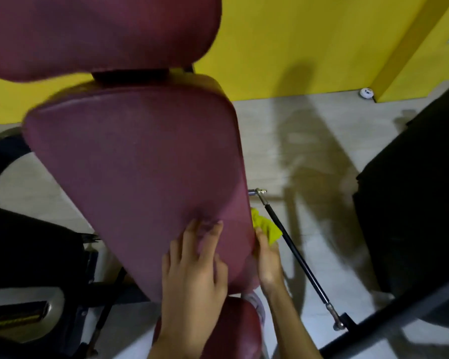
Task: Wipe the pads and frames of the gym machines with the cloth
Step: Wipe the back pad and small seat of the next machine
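Padding in dark maroon fills most of the view: a broad back pad point(140, 164) tilts away from the camera, with a wider head pad point(94, 32) above it and a small seat pad point(233, 330) below. The left hand point(192, 275) lies flat on the lower part of the back pad, its fingers point(189, 234) straight and spread, the tips pressing the vinyl. The right hand point(267, 263) is at the pad's right edge and holds a bunched yellow cloth point(266, 226) against that edge; its thumb runs up along the side of the pad, while the other fingers are hidden behind the pad and cloth, so I cannot tell how they lie. Just right of the cloth a thin black strut point(296, 257) slants down from a metal joint at the pad's side to a dark frame bar point(399, 309). Black machine parts point(24, 244) sit at the left and a dark bulk point(412, 203) at the right. Behind are a pale tiled floor point(309, 151), a yellow wall point(296, 35) and a small white round object point(366, 93) at the wall's foot.
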`<state>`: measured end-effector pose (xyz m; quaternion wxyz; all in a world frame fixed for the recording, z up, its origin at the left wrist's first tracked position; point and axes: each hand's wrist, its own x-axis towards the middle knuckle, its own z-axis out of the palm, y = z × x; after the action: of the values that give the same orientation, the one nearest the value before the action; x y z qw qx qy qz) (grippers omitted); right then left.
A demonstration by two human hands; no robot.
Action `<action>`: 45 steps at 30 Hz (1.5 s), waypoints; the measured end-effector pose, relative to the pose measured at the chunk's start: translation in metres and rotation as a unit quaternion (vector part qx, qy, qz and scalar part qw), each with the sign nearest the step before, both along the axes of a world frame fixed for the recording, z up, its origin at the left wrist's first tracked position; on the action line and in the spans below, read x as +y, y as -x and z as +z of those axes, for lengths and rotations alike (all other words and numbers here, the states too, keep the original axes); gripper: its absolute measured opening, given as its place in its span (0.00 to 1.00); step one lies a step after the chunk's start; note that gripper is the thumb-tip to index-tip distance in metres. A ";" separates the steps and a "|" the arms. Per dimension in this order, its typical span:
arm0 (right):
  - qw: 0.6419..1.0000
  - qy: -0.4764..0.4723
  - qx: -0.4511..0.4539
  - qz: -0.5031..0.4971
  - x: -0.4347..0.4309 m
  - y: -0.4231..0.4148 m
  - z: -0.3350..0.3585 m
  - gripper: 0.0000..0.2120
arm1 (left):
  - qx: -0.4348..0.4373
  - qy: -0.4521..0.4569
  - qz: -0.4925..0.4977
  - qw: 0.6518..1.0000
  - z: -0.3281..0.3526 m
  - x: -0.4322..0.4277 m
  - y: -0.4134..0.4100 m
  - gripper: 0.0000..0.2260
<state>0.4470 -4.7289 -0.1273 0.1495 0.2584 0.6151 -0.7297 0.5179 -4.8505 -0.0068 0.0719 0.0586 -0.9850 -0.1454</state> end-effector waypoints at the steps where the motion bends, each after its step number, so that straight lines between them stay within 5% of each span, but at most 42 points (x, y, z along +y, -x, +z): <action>1: 0.999 -0.002 0.034 0.000 -0.003 0.004 0.007 0.14 | 0.000 0.002 0.003 1.000 -0.006 0.001 -0.002 0.26; 4: 0.987 0.003 0.160 -0.022 -0.011 0.012 0.037 0.11 | 0.005 0.002 0.009 1.000 -0.023 0.003 -0.009 0.29; 7: 0.981 0.022 0.190 -0.036 -0.011 0.004 0.017 0.11 | 0.026 -0.015 0.007 1.000 -0.039 0.006 -0.011 0.32; 16: 0.997 -0.017 -0.080 0.014 0.039 -0.084 -0.148 0.20 | 0.065 -0.043 0.030 0.996 -0.079 0.019 -0.016 0.28; 22: 0.998 0.036 0.010 -0.050 0.020 -0.039 -0.101 0.10 | 0.004 0.007 0.000 1.000 -0.099 0.022 -0.030 0.27; 27: 0.997 0.020 0.026 -0.064 0.013 -0.044 -0.104 0.12 | 0.000 -0.017 0.010 1.000 -0.107 0.027 -0.036 0.31; 33: 0.991 -0.006 -0.095 -0.098 0.011 -0.054 -0.164 0.21 | -0.019 0.003 -0.004 1.000 -0.117 0.018 -0.042 0.29; 38: 0.970 0.049 -0.201 -0.128 0.013 -0.074 -0.213 0.17 | -0.033 0.011 -0.009 0.999 -0.119 0.013 -0.041 0.31; 45: 0.975 0.016 -0.172 -0.138 0.010 -0.066 -0.151 0.18 | -0.053 -0.009 -0.029 0.998 -0.106 0.009 -0.044 0.31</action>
<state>0.5126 -4.7190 -0.2787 0.1554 0.4599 0.5267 -0.6978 0.5621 -4.8410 -0.1124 0.0144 0.0382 -0.9874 -0.1531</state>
